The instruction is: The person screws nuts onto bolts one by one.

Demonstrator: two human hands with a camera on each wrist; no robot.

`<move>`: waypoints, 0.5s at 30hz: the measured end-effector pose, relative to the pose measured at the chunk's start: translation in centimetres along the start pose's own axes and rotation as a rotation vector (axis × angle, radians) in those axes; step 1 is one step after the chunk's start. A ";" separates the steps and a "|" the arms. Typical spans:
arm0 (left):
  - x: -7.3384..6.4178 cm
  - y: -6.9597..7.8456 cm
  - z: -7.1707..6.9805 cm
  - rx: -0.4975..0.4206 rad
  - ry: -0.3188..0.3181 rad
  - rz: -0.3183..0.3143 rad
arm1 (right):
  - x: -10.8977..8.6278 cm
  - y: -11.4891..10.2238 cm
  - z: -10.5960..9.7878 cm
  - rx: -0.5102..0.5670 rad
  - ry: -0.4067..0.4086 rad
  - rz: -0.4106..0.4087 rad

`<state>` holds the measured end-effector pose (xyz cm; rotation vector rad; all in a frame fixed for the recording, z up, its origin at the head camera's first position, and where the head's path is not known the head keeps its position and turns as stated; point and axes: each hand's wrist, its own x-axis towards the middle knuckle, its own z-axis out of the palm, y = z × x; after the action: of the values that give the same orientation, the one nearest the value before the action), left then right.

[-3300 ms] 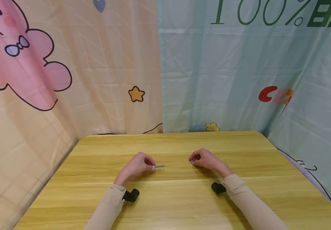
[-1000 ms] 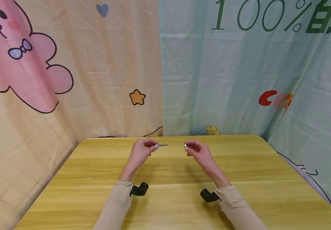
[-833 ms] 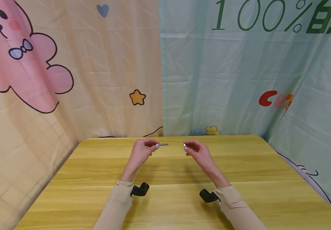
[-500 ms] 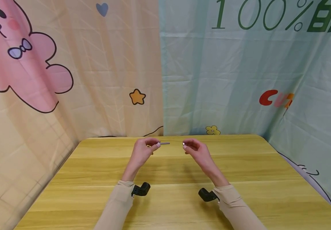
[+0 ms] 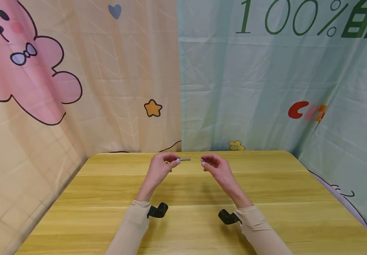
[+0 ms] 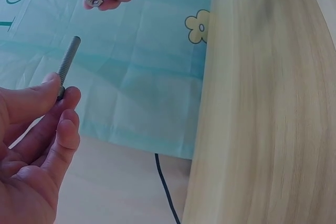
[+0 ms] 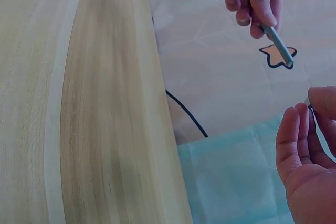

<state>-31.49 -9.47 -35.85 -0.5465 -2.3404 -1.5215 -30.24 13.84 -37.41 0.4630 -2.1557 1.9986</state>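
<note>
- Pinching the metal bolt (image 6: 69, 64) near one end in the left grip (image 5: 161, 165), between thumb and fingers, leaving most of the threaded shank exposed.
- Holding the small hex nut (image 6: 95, 0) in the right grip (image 5: 219, 167), closed on it at the very fingertips, hole facing roughly toward the bolt in the left wrist view.
- Holding both pieces up above the far part of the wooden bench (image 5: 189, 226), near each other but not touching, free bolt end aimed toward the nut.
- Risking most, probably, a dropped nut: so small and pinched so close to the fingertips as to pop out under too hard or uneven a squeeze.
- Risking also a tilting bolt: gripped near one end only, so liable to swivel under any push on the tip.
- Looking roughly lined up, though hard to judge exactly; if brought together at a slant, could catch the tip on the nut's face or cross the threads.
- Perhaps bouncing or rolling over the back edge after any fall, given the height and the round shank.
</note>
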 end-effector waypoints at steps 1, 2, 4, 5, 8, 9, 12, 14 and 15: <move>0.0 0.0 0.0 -0.001 -0.004 -0.001 | 0.0 0.0 0.1 0.000 -0.001 -0.001; 0.0 0.1 0.0 0.002 -0.008 -0.002 | 0.0 0.0 0.1 0.003 -0.002 0.002; -0.1 0.1 0.1 0.004 -0.015 -0.005 | 0.0 0.1 0.2 0.004 -0.003 0.003; -0.1 0.2 0.1 0.005 -0.016 -0.006 | 0.0 0.1 0.2 0.003 -0.004 0.002; -0.2 0.2 0.0 0.008 -0.016 -0.009 | 0.0 0.1 0.3 -0.006 -0.006 -0.007; -0.2 0.2 0.0 0.006 -0.015 -0.009 | 0.0 0.1 0.3 -0.010 -0.007 -0.010; -0.2 0.2 0.1 -0.004 -0.020 -0.010 | 0.0 0.0 0.3 -0.016 -0.014 -0.014; -0.2 0.2 0.1 -0.016 -0.025 -0.007 | -0.1 0.0 0.4 -0.013 -0.018 -0.013; -0.1 0.2 0.2 -0.020 -0.028 -0.005 | -0.1 -0.1 0.4 -0.012 -0.020 -0.012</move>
<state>-31.27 -9.25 -35.83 -0.5711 -2.3515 -1.5509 -30.06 13.42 -37.42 0.4951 -2.1702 1.9813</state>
